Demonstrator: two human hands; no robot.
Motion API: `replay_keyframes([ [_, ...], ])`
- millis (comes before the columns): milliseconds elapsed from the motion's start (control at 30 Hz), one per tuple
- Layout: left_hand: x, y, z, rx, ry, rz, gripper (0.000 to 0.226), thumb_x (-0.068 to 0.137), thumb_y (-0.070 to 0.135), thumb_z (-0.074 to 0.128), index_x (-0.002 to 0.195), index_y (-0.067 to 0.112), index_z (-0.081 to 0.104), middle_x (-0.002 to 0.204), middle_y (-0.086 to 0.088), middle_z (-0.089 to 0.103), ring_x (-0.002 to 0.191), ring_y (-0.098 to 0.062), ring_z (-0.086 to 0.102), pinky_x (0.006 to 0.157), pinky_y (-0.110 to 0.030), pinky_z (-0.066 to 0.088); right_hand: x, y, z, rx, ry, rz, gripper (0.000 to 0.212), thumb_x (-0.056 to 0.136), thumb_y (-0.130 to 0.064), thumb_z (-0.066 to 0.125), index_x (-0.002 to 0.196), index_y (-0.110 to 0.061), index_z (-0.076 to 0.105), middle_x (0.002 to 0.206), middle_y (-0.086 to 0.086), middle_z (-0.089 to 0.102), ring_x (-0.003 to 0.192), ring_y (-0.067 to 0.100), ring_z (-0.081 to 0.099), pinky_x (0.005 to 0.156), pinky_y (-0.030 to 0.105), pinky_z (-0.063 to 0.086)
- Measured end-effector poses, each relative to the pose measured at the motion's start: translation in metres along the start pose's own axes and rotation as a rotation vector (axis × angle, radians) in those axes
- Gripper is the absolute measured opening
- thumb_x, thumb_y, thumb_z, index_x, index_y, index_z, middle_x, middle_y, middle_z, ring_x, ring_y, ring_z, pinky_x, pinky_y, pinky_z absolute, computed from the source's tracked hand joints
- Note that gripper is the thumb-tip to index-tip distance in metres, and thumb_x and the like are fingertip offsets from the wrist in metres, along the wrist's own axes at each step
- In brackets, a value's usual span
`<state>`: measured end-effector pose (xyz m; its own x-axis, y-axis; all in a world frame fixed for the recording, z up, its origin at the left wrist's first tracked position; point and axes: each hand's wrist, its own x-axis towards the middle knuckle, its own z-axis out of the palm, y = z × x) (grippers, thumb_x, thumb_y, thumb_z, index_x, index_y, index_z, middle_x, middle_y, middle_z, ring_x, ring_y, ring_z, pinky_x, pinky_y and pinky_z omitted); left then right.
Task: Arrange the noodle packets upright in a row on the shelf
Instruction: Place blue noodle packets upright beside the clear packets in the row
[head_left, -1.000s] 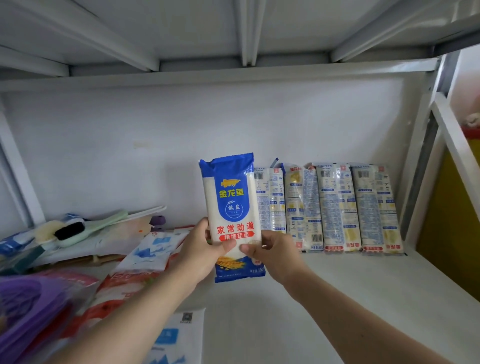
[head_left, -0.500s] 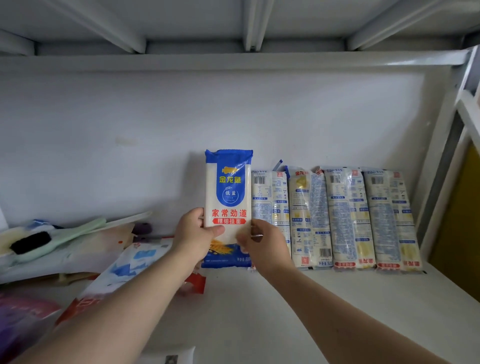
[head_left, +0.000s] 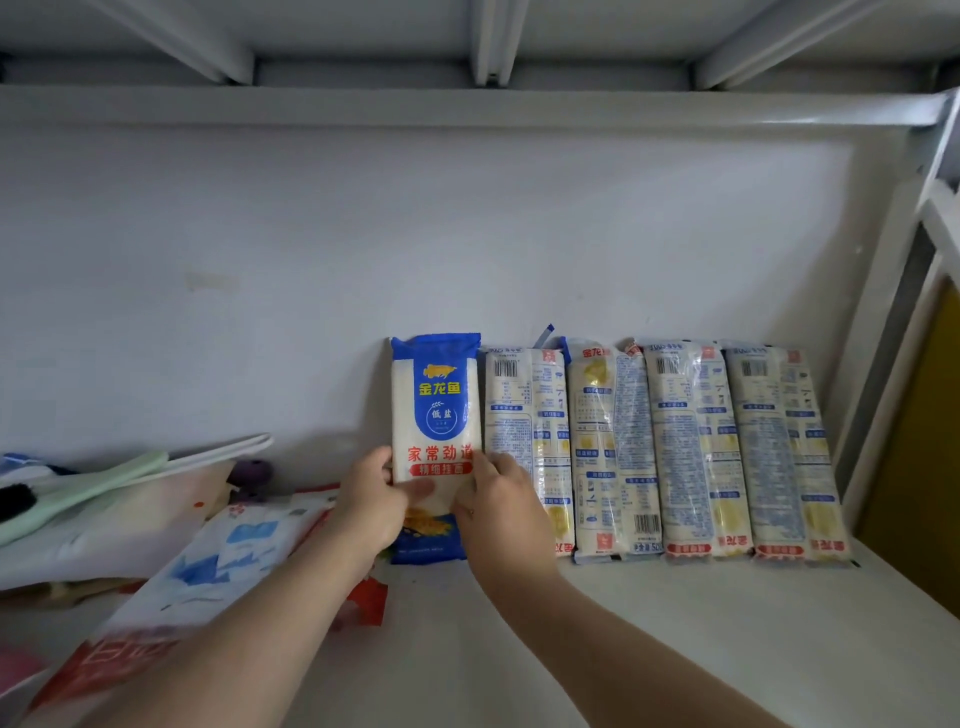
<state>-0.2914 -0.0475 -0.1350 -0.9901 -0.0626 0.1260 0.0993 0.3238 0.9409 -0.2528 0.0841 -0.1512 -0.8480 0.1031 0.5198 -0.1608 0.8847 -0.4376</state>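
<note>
Two hands work nearest: the left hand (head_left: 371, 512) and right hand (head_left: 501, 506) pinch the blue-topped noodle packet (head_left: 435, 415) between them, upright at the shelf (head_left: 675, 639) back edge, touching the four-packet row (head_left: 670, 452) on its left end. Placing seems nearly done; next, release gently so it leans on the wall (head_left: 415, 234).

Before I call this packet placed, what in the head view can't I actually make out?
- Lower middle of the blue-fronted packet: covered by the left hand and right hand, head view.
- Whether its back touches the wall: hidden behind the packet itself.
- Lower left of the neighbouring packet: behind the right hand.
- Fine print on the four back-facing packets: too small.
- Pile at left: partly blurred, cut off by the frame edge.
</note>
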Motion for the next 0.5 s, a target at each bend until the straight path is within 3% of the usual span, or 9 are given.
replay_keyframes([
  [100, 0.004, 0.0, 0.0, 0.018, -0.021, -0.008, 0.029, 0.083, 0.011, 0.08, 0.105, 0.021, 0.065, 0.1, 0.0, 0.074, 0.093, -0.021, 0.07, 0.086, -0.043, 0.058, -0.003, 0.0, 0.004, -0.052, 0.012, -0.006, 0.045, 0.094, -0.009, 0.06, 0.139, -0.008, 0.055, 0.13, 0.008, 0.06, 0.114, 0.025, 0.058, 0.086, 0.036, 0.056],
  [233, 0.007, 0.005, -0.002, 0.079, -0.053, 0.011, 0.033, 0.084, 0.011, 0.079, 0.112, 0.02, 0.064, 0.104, 0.0, 0.073, 0.098, -0.021, 0.069, 0.079, -0.034, 0.055, -0.005, 0.0, 0.014, -0.136, 0.071, -0.008, 0.042, 0.077, -0.001, 0.076, 0.118, -0.003, 0.067, 0.106, 0.011, 0.07, 0.093, 0.03, 0.068, 0.072, 0.038, 0.059],
  [333, 0.009, 0.006, -0.001, 0.087, -0.047, 0.036, 0.037, 0.084, 0.009, 0.078, 0.117, 0.018, 0.064, 0.108, -0.001, 0.074, 0.1, -0.022, 0.069, 0.081, -0.035, 0.055, -0.008, -0.001, 0.018, -0.175, 0.045, -0.023, 0.042, 0.075, -0.004, 0.079, 0.116, -0.004, 0.067, 0.1, 0.01, 0.069, 0.089, 0.03, 0.068, 0.07, 0.038, 0.06],
  [500, 0.013, 0.002, 0.002, 0.08, -0.026, 0.074, 0.033, 0.082, 0.007, 0.08, 0.102, 0.028, 0.065, 0.105, -0.001, 0.075, 0.098, -0.022, 0.07, 0.086, -0.043, 0.058, -0.006, 0.003, 0.022, -0.205, 0.043, -0.043, 0.047, 0.068, -0.004, 0.083, 0.112, -0.003, 0.07, 0.091, 0.01, 0.069, 0.083, 0.029, 0.069, 0.064, 0.038, 0.06],
])
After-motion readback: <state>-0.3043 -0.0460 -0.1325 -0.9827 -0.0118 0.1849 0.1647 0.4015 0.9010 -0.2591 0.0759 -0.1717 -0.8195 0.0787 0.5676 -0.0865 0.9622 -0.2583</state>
